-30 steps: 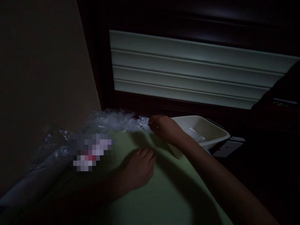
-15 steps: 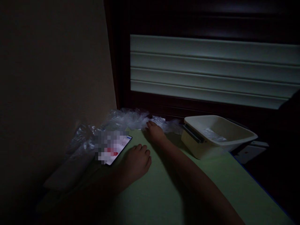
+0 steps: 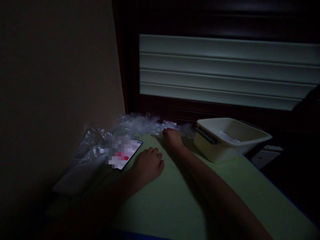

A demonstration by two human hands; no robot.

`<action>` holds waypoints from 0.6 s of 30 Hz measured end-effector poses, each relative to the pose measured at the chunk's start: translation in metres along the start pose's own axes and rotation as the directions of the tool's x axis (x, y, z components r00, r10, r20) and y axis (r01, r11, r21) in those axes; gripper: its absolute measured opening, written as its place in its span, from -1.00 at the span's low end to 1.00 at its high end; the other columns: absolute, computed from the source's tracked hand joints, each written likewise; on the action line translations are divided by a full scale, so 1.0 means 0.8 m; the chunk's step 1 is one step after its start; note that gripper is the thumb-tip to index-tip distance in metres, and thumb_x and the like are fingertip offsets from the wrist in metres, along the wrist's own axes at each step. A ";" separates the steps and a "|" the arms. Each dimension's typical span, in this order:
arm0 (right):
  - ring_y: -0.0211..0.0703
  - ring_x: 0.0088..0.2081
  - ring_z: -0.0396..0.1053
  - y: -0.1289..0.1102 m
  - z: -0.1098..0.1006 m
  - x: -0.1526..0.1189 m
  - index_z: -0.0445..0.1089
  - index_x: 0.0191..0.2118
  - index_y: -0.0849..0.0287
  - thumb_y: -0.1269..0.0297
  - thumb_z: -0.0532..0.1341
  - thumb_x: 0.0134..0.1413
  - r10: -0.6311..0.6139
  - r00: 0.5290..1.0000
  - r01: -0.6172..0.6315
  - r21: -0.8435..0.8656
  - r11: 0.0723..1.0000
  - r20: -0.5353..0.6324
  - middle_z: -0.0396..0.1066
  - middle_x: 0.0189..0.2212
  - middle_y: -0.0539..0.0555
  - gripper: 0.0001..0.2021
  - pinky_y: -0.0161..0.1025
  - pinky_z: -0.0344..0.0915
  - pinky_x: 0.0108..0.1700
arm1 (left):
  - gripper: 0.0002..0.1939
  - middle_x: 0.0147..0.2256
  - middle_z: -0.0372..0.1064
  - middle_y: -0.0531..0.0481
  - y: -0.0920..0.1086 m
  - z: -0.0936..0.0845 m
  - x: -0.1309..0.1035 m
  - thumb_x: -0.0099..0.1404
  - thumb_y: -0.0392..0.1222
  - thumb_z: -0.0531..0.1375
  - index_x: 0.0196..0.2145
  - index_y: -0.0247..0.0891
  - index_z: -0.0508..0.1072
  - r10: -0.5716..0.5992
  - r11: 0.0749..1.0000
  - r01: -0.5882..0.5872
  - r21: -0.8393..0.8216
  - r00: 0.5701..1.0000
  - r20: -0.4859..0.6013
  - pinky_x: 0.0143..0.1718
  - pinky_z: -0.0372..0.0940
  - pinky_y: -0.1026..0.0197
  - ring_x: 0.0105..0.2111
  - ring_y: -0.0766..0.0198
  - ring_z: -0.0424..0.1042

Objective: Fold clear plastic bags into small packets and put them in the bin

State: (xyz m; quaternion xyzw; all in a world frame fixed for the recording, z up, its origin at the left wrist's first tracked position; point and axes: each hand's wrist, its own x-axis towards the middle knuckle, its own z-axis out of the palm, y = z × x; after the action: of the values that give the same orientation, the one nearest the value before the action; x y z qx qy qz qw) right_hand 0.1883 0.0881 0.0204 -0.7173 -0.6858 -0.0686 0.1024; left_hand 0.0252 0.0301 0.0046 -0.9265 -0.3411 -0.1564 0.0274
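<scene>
My left hand (image 3: 150, 163) rests on the pale green tabletop (image 3: 160, 203), palm down. Its fingers are loosely bent and slightly apart, with nothing visible in them. A phone (image 3: 131, 151) with a lit, partly blurred screen lies just left of it. Farther forward, my right hand (image 3: 172, 138) is closed, with its fingertips against the near edge of crumpled clear plastic bags (image 3: 140, 124). Whether it pinches a bag cannot be made out in the dim light.
A cream plastic bin (image 3: 212, 150) with dark side handles stands at the right, some clear plastic inside. Beyond the table's blue-trimmed right edge is a white device (image 3: 267, 156). A wall (image 3: 62, 66) borders the left, a dark panel with pale slats (image 3: 212, 70) the back.
My right hand has drawn its fingers in and shifted slightly right along the plastic. The left hand stays by the phone. The whole view has tilted a little.
</scene>
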 end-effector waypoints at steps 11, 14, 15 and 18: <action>-0.20 -0.38 0.37 0.022 -0.020 -0.110 0.42 -0.31 0.26 0.28 0.13 0.16 -0.001 0.997 0.032 0.430 0.902 -0.072 0.47 -0.38 0.11 -0.82 -0.32 0.22 -0.32 | -0.69 -0.09 0.34 -0.17 -0.015 0.022 0.011 0.29 -0.08 0.14 -0.08 -0.32 0.36 -0.202 0.845 0.088 -0.528 0.966 -0.163 -0.02 0.24 0.04 -0.05 0.07 0.34; -0.19 -0.37 0.38 0.018 -0.021 -0.135 0.42 -0.33 0.25 0.33 0.08 0.15 -0.043 0.997 0.070 0.562 0.824 -0.061 0.48 -0.39 0.09 -0.81 -0.32 0.23 -0.31 | -0.72 -0.14 0.42 -0.11 -0.010 0.028 0.014 0.28 -0.07 0.15 -0.11 -0.27 0.39 -0.176 0.716 0.052 -0.696 0.978 -0.109 -0.13 0.33 0.16 -0.14 0.17 0.43; -0.18 -0.36 0.39 0.017 -0.022 -0.141 0.42 -0.33 0.25 0.35 0.06 0.15 -0.054 0.997 0.079 0.601 0.796 -0.058 0.48 -0.38 0.10 -0.80 -0.32 0.23 -0.30 | -0.73 -0.17 0.45 -0.08 -0.007 0.029 0.015 0.28 -0.08 0.15 -0.13 -0.27 0.40 -0.161 0.670 0.044 -0.741 0.983 -0.087 -0.17 0.35 0.20 -0.18 0.20 0.46; -0.16 -0.31 0.40 0.016 -0.026 -0.151 0.42 -0.33 0.25 0.38 0.04 0.12 -0.084 0.995 0.094 0.699 0.709 -0.049 0.48 -0.36 0.11 -0.80 -0.31 0.25 -0.25 | -0.80 -0.28 0.49 -0.05 0.001 0.029 0.016 0.26 -0.13 0.16 -0.23 -0.30 0.44 -0.140 0.559 0.052 -0.828 0.990 -0.033 -0.26 0.37 0.25 -0.29 0.24 0.49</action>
State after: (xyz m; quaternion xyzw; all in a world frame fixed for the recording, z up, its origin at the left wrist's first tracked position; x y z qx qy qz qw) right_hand 0.1962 -0.0346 0.0109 -0.5909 -0.6937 0.1862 0.3672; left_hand 0.0410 0.0414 -0.0137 -0.8036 -0.2767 -0.3423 -0.4006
